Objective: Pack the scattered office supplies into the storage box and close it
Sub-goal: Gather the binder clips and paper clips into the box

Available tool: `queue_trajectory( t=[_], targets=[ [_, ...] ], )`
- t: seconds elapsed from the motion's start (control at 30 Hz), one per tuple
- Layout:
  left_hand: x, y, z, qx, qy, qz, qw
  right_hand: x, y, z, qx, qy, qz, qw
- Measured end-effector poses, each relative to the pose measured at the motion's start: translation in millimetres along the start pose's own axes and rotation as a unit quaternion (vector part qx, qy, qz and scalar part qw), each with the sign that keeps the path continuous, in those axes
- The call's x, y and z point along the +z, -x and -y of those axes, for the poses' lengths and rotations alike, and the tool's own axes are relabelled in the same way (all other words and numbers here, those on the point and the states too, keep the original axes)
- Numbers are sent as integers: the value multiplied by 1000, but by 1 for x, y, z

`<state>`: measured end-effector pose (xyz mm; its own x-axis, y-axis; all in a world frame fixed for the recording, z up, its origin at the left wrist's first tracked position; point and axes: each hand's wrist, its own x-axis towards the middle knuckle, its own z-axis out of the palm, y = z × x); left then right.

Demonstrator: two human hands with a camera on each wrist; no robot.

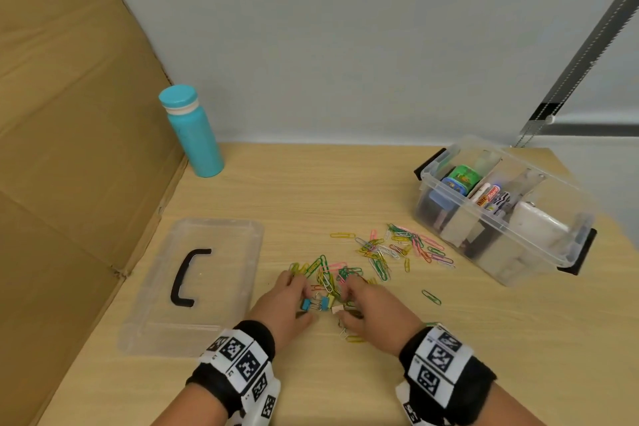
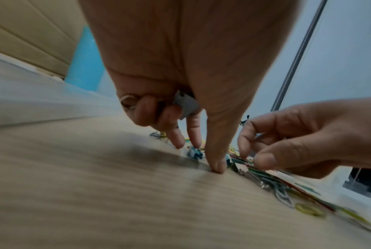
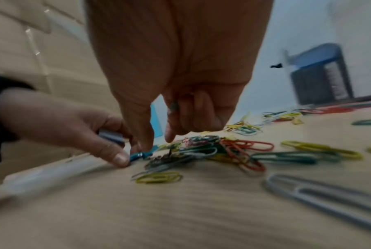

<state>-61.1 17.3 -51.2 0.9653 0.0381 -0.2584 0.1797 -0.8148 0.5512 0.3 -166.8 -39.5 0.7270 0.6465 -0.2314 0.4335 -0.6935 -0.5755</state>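
Coloured paper clips (image 1: 383, 251) lie scattered mid-table, with blue binder clips (image 1: 315, 304) at the near end of the pile. My left hand (image 1: 301, 297) reaches thumb and two fingers down round a blue binder clip (image 2: 194, 152), while its curled outer fingers hold a grey binder clip (image 2: 186, 106). My right hand (image 1: 347, 304) points thumb and forefinger into the pile (image 3: 197, 148), and its curled fingers grip a small dark clip (image 3: 173, 106). The clear storage box (image 1: 567, 218) stands open at the right. Its lid (image 1: 221, 242) lies flat at the left.
A teal bottle (image 1: 192, 131) stands at the back left beside a cardboard wall (image 1: 69, 149). The box holds markers (image 1: 489, 197), a green item (image 1: 465, 176) and a white item (image 1: 539, 228) between its dividers. One green clip (image 1: 431, 297) lies apart on the right.
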Motion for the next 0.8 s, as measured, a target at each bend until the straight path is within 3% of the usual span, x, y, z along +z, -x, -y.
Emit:
queue_trajectory(
  t=[0.1, 0.3, 0.37, 0.47, 0.53, 0.57, 0.63, 0.7, 0.73, 0.8],
  targets=[
    [1, 0, 0, 6, -25, -17, 1000, 7, -3, 9, 2, 121, 15, 993],
    [-1, 2, 1, 16, -73, -22, 997, 12, -5, 11, -1, 178, 6, 984],
    [-1, 2, 4, 19, -73, -16, 997, 9, -4, 7, -8, 121, -2, 993],
    [-1, 3, 7, 16, -60, 0, 998, -1, -5, -6, -7, -105, -24, 994],
    [0, 6, 9, 7, -59, 6, 998, -12, -4, -18, 37, -262, -27, 964],
    [0, 7, 11, 5, -61, 3, 998, -17, -3, -23, 64, -348, -19, 935],
    [0, 10, 13, 10, -52, -11, 999, -23, 1, -31, 101, -541, -4, 835],
    [0, 13, 15, 22, -31, -25, 999, -29, 5, -34, 116, -663, -8, 739],
    [-1, 14, 15, 26, -23, -29, 999, -30, 7, -34, 121, -685, -15, 718],
    [-3, 15, 15, 25, -4, -33, 999, -30, 8, -29, 125, -673, -21, 728]
  ],
)
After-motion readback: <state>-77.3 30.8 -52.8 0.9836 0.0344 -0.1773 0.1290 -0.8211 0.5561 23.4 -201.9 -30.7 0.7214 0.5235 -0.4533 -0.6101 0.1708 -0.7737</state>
